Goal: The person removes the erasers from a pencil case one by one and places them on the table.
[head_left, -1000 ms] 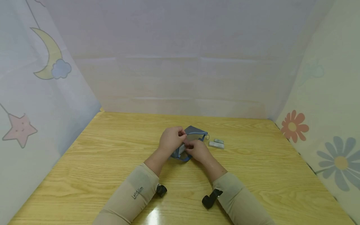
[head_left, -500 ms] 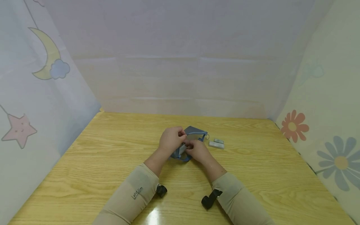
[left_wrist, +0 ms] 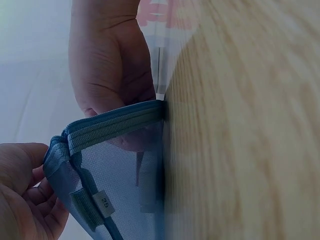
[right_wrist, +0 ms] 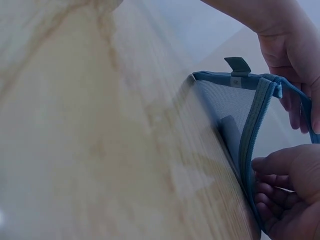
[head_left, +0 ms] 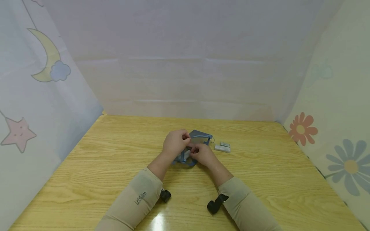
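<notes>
- The pouch (head_left: 199,140) sits on the table (head_left: 115,144), its zip undone.
- The left hand (head_left: 175,142) pinches the pouch's zip edge.
- The right hand (head_left: 203,154) has its fingers in the pouch's mouth; I cannot tell whether they grasp anything.
- A pale item (right_wrist: 230,131) shows through the mesh, inside the pouch.
- A ring (head_left: 214,140) is at the pouch's right corner.
- 2 blocks (head_left: 222,149) lie close together, near the ring.
</notes>
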A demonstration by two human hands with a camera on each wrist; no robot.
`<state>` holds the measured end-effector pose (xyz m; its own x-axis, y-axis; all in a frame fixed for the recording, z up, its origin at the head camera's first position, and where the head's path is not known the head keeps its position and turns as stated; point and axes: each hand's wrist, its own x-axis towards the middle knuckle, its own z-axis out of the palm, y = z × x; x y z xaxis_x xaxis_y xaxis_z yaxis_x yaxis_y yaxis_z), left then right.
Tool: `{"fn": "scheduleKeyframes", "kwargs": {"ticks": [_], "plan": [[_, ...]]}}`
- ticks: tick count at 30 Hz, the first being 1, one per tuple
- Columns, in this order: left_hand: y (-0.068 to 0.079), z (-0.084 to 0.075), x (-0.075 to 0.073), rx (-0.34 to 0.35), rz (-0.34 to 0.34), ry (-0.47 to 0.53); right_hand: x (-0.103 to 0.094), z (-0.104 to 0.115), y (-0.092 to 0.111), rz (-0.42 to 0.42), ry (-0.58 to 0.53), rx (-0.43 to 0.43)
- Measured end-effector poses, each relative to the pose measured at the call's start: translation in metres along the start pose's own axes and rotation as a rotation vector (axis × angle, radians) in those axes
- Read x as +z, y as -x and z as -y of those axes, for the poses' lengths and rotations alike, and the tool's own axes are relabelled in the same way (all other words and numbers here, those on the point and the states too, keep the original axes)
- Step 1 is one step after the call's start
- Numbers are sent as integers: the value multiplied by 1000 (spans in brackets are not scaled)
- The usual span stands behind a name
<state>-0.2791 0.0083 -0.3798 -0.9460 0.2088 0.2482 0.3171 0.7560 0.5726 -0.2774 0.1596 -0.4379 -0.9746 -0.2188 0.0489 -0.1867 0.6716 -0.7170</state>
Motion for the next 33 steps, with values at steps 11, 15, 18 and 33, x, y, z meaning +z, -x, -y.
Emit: {"fn": "scheduleKeyframes", "kwargs": {"ticks": [11, 15, 18, 33], "plan": [[0, 0, 0, 16, -12, -5, 1, 0, 0, 44, 85, -105], [0, 0, 0, 14, -12, -2, 1, 2, 0, 52, 111, -132], [1, 0, 0, 15, -11, 1, 1, 1, 0, 53, 110, -137], [2, -1, -1, 21, -9, -10, -1, 0, 3, 82, 99, -110]]}}
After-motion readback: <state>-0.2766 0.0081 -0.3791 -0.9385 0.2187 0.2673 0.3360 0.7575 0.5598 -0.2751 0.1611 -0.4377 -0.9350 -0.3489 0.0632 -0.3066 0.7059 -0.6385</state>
